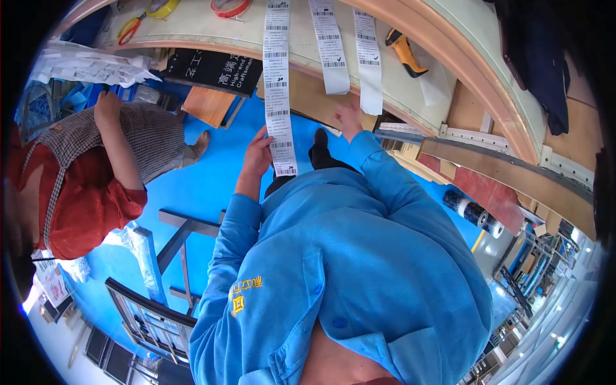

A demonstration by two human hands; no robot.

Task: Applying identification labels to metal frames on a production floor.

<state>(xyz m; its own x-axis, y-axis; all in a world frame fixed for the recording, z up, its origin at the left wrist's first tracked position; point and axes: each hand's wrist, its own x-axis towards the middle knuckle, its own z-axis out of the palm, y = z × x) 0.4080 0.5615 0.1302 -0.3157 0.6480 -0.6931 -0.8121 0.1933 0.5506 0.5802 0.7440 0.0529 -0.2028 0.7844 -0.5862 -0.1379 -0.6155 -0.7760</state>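
Note:
My left hand [258, 156] is closed on the edge of a long white strip of printed barcode labels [277, 77]. The strip runs off the pale table [192, 29], and its lower end hangs in front of my body. My right hand [350, 120] is beyond the table's near edge with its fingers bent and apart, and nothing shows in them. Just above it dangles the end of a second, shorter label strip [330, 48]. A third label strip [367, 58] hangs to the right of that one. Dark handwritten marks show on the strips.
Scissors [131, 29], a yellow tape roll [162, 8], a red tape roll [230, 6] and a yellow-black hand tool [405, 52] lie on the table. At left stands a person in red with a checked apron [151, 138]. Dark metal frames [151, 314] stand behind on the blue floor.

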